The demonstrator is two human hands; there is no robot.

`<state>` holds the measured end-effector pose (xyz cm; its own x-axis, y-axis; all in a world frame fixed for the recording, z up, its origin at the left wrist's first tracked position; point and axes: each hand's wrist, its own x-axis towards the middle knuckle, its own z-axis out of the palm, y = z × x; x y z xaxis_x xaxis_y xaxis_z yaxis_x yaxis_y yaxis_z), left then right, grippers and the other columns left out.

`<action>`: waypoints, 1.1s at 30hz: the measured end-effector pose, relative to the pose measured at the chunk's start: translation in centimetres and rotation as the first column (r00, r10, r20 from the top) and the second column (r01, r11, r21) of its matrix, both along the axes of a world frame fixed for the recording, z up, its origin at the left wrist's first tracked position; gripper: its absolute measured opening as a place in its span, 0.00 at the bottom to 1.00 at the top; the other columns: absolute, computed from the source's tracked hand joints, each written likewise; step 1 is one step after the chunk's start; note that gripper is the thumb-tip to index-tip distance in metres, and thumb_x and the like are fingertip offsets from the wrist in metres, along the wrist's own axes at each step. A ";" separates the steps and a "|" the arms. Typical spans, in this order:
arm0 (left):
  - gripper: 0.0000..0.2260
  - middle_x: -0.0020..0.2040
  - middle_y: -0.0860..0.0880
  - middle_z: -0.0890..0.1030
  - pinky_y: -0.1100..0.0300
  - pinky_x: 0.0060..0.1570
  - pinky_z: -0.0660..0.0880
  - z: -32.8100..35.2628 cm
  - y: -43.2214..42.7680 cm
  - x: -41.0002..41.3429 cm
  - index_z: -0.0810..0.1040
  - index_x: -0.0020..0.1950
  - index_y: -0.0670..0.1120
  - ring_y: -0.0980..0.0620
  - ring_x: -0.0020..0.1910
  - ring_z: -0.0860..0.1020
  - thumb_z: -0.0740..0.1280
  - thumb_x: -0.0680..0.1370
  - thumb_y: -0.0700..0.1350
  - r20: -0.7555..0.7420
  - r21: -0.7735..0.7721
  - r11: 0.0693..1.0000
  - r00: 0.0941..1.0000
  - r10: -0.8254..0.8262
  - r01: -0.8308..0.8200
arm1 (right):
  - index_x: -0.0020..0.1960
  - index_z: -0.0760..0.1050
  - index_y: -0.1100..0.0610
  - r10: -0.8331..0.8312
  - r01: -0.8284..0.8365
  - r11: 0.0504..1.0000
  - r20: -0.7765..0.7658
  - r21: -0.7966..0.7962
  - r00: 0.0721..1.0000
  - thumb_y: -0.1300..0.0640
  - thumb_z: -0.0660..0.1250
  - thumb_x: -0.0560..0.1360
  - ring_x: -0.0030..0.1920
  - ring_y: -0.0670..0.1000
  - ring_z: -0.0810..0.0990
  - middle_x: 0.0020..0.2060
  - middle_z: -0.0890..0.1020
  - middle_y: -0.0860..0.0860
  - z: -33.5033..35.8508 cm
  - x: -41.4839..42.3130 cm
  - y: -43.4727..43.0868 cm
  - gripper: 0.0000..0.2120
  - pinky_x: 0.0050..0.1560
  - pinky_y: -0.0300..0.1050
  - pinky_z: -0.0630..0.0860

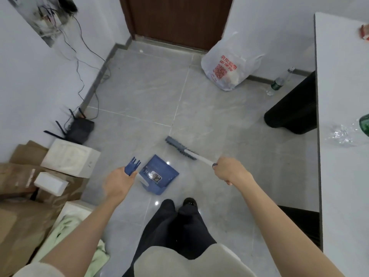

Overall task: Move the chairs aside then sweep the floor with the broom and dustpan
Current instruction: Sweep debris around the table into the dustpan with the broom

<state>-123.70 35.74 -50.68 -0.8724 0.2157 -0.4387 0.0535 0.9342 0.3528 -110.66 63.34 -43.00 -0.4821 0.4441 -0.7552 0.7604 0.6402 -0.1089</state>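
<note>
Head view, left hand: the left hand (119, 181) reaches forward and down on a nearly straight bare arm, back of the hand up. Its fingers are curled round the top of the dustpan's handle, and the blue toothed end sticks out just past the knuckles.
Head view, right hand: the right hand (229, 171) is stretched forward at about the same height, wrist bent slightly down. It is closed in a fist round the broom's white handle.
Dustpan: the blue dustpan (162, 173) sits on the floor between the two hands, just beside the left one. Something small and pale lies in its tray.
Broom: the broom (179, 147) slants away ahead and left of the right hand. Its grey bristle head is down at the floor just beyond the dustpan.
Floor: grey tiles (139, 86) spread ahead of both hands.
Left of the left hand: cardboard boxes (20, 176), a white foam box (69, 156) and a black router (79, 128).
Beyond the right hand: a white plastic bag (225, 64) stands by a brown door (179, 21).
Right of the right hand: a pale table (343, 176).
</note>
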 end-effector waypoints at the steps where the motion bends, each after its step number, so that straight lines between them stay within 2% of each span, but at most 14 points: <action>1: 0.15 0.48 0.37 0.83 0.58 0.41 0.67 0.0 -0.1 0.1 0.80 0.55 0.39 0.38 0.46 0.80 0.64 0.79 0.49 -0.013 -0.009 1.000 1.000 0.007 -0.008 | 0.57 0.75 0.64 -0.020 0.020 1.000 -0.009 0.016 1.000 0.61 0.55 0.80 0.47 0.58 0.81 0.53 0.80 0.61 -0.8 -0.1 -0.3 0.13 0.39 0.42 0.74; 3: 0.15 0.46 0.37 0.83 0.59 0.40 0.66 -0.1 -0.4 0.4 0.80 0.55 0.40 0.39 0.45 0.80 0.64 0.79 0.50 -0.036 -0.024 1.000 0.999 -0.005 0.004 | 0.64 0.72 0.63 -0.031 0.031 0.999 -0.012 0.043 0.999 0.61 0.55 0.81 0.54 0.60 0.80 0.59 0.78 0.60 -2.6 -0.3 -1.0 0.15 0.47 0.46 0.76; 6: 0.15 0.44 0.38 0.83 0.59 0.39 0.66 -0.6 -0.6 0.8 0.80 0.53 0.40 0.40 0.43 0.80 0.64 0.79 0.50 -0.055 -0.037 0.999 0.998 -0.006 0.004 | 0.64 0.72 0.64 -0.018 0.020 0.996 -0.022 0.084 1.000 0.60 0.56 0.81 0.60 0.59 0.78 0.60 0.78 0.60 -5.1 -0.9 -1.6 0.15 0.54 0.47 0.76; 9: 0.15 0.43 0.38 0.84 0.59 0.37 0.66 -0.9 -0.8 1.2 0.81 0.48 0.39 0.41 0.42 0.80 0.64 0.78 0.51 -0.047 -0.064 0.997 0.998 0.050 -0.053 | 0.63 0.73 0.63 -0.055 0.055 0.996 0.003 0.075 0.998 0.60 0.57 0.81 0.58 0.59 0.79 0.59 0.79 0.59 -6.5 -1.2 -1.3 0.14 0.51 0.47 0.77; 12: 0.15 0.44 0.38 0.84 0.59 0.38 0.66 -0.8 -0.9 1.7 0.81 0.49 0.39 0.40 0.43 0.81 0.65 0.78 0.50 -0.046 -0.069 0.995 0.997 0.070 -0.073 | 0.63 0.72 0.63 -0.021 0.020 1.000 0.058 0.011 0.998 0.59 0.58 0.80 0.55 0.58 0.79 0.58 0.78 0.59 -6.8 -1.1 -1.9 0.14 0.47 0.46 0.75; 13: 0.15 0.45 0.38 0.83 0.59 0.38 0.66 -0.7 -0.9 1.8 0.81 0.50 0.38 0.40 0.44 0.81 0.64 0.78 0.50 -0.044 -0.077 0.994 0.997 0.071 -0.074 | 0.62 0.72 0.63 0.008 -0.005 1.000 0.081 -0.030 0.997 0.60 0.58 0.80 0.49 0.57 0.79 0.54 0.79 0.59 -6.5 -1.1 -2.3 0.14 0.42 0.44 0.74; 15: 0.15 0.47 0.37 0.83 0.59 0.39 0.67 -0.5 -0.9 1.8 0.81 0.52 0.38 0.39 0.46 0.81 0.64 0.79 0.50 -0.023 -0.084 0.993 0.996 0.086 -0.088 | 0.56 0.73 0.64 0.072 -0.060 0.993 0.116 -0.103 0.991 0.61 0.57 0.79 0.33 0.53 0.75 0.38 0.78 0.56 -5.6 -1.3 -2.9 0.10 0.30 0.41 0.69; 16: 0.16 0.48 0.37 0.83 0.58 0.40 0.67 -0.4 -0.9 1.7 0.81 0.52 0.37 0.39 0.47 0.81 0.64 0.79 0.50 -0.007 -0.075 0.992 0.995 0.097 -0.097 | 0.53 0.73 0.64 0.084 -0.067 0.989 0.127 -0.132 0.988 0.61 0.57 0.79 0.27 0.52 0.72 0.32 0.75 0.55 -4.9 -1.6 -2.7 0.09 0.26 0.40 0.66; 18: 0.16 0.47 0.37 0.83 0.57 0.40 0.69 -0.4 -1.0 1.3 0.80 0.51 0.38 0.38 0.47 0.81 0.64 0.78 0.51 0.019 -0.057 0.992 0.993 0.113 -0.112 | 0.50 0.75 0.66 0.076 -0.052 0.984 0.134 -0.173 0.988 0.60 0.58 0.79 0.23 0.52 0.70 0.28 0.74 0.55 -3.3 -2.3 -1.9 0.10 0.24 0.39 0.65; 22: 0.16 0.45 0.39 0.83 0.58 0.38 0.70 -0.2 -1.9 0.7 0.80 0.50 0.40 0.41 0.43 0.80 0.64 0.78 0.52 0.030 -0.043 0.993 0.993 0.111 -0.109 | 0.37 0.69 0.61 0.109 -0.089 0.981 0.112 -0.172 0.988 0.58 0.60 0.78 0.21 0.52 0.68 0.28 0.74 0.55 -0.1 -3.4 -1.1 0.12 0.26 0.37 0.65; 26: 0.15 0.43 0.39 0.83 0.56 0.39 0.73 0.0 -2.8 1.2 0.81 0.48 0.40 0.41 0.42 0.80 0.64 0.78 0.52 0.025 -0.052 0.993 0.994 0.110 -0.109 | 0.46 0.71 0.60 0.183 -0.181 0.983 0.052 -0.038 0.982 0.60 0.58 0.79 0.25 0.51 0.70 0.29 0.72 0.53 -0.1 -3.7 -2.6 0.06 0.26 0.38 0.65; 29: 0.15 0.44 0.39 0.83 0.57 0.39 0.72 0.0 -3.5 1.4 0.81 0.47 0.39 0.41 0.43 0.81 0.65 0.78 0.52 0.017 -0.068 0.990 0.992 0.126 -0.124 | 0.55 0.73 0.61 0.180 -0.181 0.984 0.034 0.005 0.983 0.60 0.57 0.80 0.30 0.53 0.69 0.36 0.73 0.55 -1.8 -3.9 -3.2 0.09 0.25 0.41 0.62; 31: 0.15 0.44 0.39 0.83 0.56 0.39 0.72 -0.1 -3.7 1.4 0.81 0.47 0.39 0.41 0.43 0.81 0.65 0.77 0.51 0.024 -0.061 0.988 0.989 0.145 -0.144 | 0.55 0.72 0.62 0.149 -0.149 0.989 0.039 -0.007 0.988 0.61 0.56 0.80 0.29 0.52 0.68 0.39 0.74 0.56 -3.1 -3.7 -3.8 0.08 0.25 0.40 0.62; 33: 0.15 0.45 0.38 0.84 0.56 0.39 0.72 0.0 -3.7 1.5 0.81 0.48 0.38 0.41 0.43 0.81 0.65 0.77 0.51 0.027 -0.059 0.986 0.987 0.159 -0.157 | 0.50 0.72 0.63 0.139 -0.136 0.990 0.072 -0.041 0.988 0.63 0.56 0.79 0.29 0.53 0.70 0.37 0.77 0.57 -3.9 -3.3 -4.3 0.07 0.24 0.40 0.63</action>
<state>-122.22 32.05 -50.72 -0.8788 0.0505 -0.4746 -0.1065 0.9486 0.2981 -113.93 59.05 -46.91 -0.4788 0.3498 -0.8052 0.6722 0.7361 -0.0800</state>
